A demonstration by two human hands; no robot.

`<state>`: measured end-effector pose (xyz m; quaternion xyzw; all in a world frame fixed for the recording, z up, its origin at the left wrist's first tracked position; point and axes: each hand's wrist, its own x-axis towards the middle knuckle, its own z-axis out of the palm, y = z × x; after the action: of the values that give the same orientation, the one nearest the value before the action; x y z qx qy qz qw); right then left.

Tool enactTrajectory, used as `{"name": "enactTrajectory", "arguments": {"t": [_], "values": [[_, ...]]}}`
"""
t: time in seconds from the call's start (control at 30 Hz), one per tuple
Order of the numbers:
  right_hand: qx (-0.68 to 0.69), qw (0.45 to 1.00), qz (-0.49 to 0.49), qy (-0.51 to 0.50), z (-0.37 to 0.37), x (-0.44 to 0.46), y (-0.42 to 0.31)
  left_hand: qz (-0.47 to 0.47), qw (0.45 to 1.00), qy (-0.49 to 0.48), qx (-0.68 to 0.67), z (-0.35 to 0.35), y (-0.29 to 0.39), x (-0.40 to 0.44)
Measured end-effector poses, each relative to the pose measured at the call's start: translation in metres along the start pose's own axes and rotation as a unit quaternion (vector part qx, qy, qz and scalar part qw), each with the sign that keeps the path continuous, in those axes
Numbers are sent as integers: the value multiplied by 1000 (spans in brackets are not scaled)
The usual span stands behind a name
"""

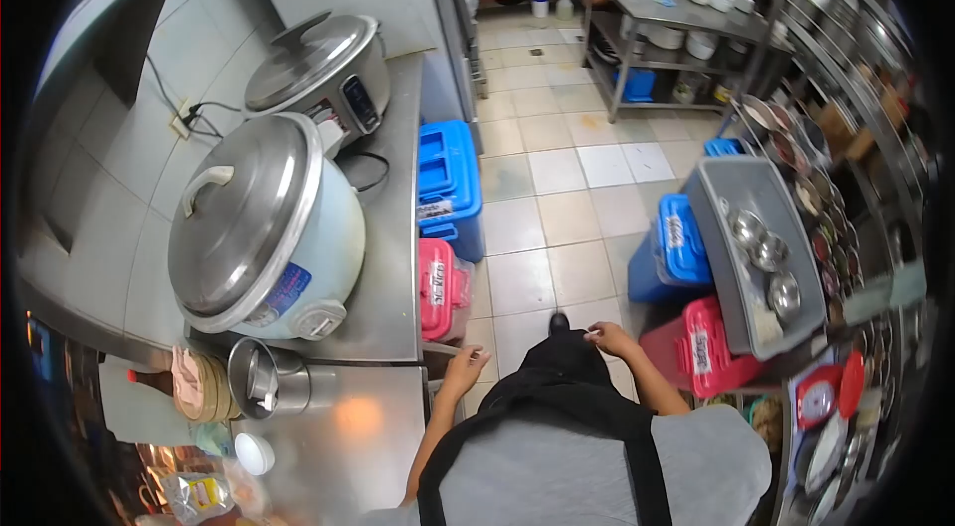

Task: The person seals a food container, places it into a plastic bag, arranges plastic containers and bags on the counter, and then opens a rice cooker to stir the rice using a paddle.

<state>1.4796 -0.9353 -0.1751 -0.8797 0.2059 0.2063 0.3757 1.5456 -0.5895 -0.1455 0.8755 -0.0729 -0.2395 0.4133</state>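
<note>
My left hand (466, 369) hangs by the steel counter's edge, fingers loosely bent and a little apart, with nothing visible in it. Over the black apron (547, 367), near my right thigh, is my right hand (608, 338), its fingers also loosely bent; I see nothing held. Nearest my left hand stands a clear bin with a pink lid (435, 287). Another pink-lidded bin (698, 347) is to the right of my right hand. Neither hand touches these bins.
A large rice cooker (264, 227) and a smaller cooker (318, 63) stand on the left counter (393, 188). A grey tub (726, 193) with metal bowls sits over blue and pink bins at right. The tiled aisle (552, 178) leads toward a steel table (676, 13) and people.
</note>
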Motion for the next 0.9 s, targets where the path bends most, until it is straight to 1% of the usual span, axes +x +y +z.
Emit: {"name": "enactTrajectory", "arguments": {"t": [0.03,0.07,0.1,0.13,0.17,0.2,0.27,0.33,0.4,0.47,0.5,0.53,0.57,0.6,0.63,0.67,0.7,0.73,0.8,0.83,0.87,0.9], "values": [[54,995,-52,-63,1,24,-21,-49,997,-15,-56,2,1,11],[109,981,-99,-123,3,48,-42,-39,997,-22,-62,6,4,27],[95,973,-157,-140,0,78,-67,-39,997,-18,-66,22,-12,48],[83,961,-215,-152,-5,111,-100,1,996,-32,-79,48,-47,75],[37,948,-294,-117,-18,140,-139,36,994,-45,-93,60,-64,96],[60,939,-324,-103,-25,178,-175,29,994,-33,-100,59,-58,109],[102,906,-396,-105,-65,232,-269,-54,975,-193,-96,54,-41,124],[191,878,-423,-113,-95,289,-355,-86,980,-137,-114,19,-2,153],[167,843,-508,-54,-120,326,-426,-126,975,-130,-128,10,16,171],[223,855,-458,-100,-141,336,-476,-161,964,-55,-205,5,20,201],[214,846,-484,-72,-151,333,-489,-155,964,-82,-199,0,29,214],[248,828,-496,-89,-141,351,-488,-170,950,-57,-255,-6,41,221],[254,841,-465,-106,-133,362,-480,-188,932,-30,-309,-8,42,223],[259,853,-436,-128,-124,370,-466,-217,940,-32,-261,0,32,227],[221,869,-427,-117,-113,378,-443,-215,939,-43,-265,6,18,234],[184,883,-417,-109,-103,379,-418,-184,921,-131,-317,5,11,237],[149,899,-391,-129,-101,373,-394,-152,893,-216,-365,6,5,240],[119,913,-361,-151,-99,363,-367,-161,889,-225,-365,13,-1,244],[107,938,-228,-237,-98,350,-320,-232,863,-182,-409,17,1,274],[72,952,-199,-223,-87,355,-287,-235,860,-180,-414,9,11,284],[78,957,-206,-190,-85,353,-264,-208,886,-178,-375,-2,29,292],[76,956,-202,-198,-87,354,-251,-184,908,-176,-333,-9,41,296]]}}
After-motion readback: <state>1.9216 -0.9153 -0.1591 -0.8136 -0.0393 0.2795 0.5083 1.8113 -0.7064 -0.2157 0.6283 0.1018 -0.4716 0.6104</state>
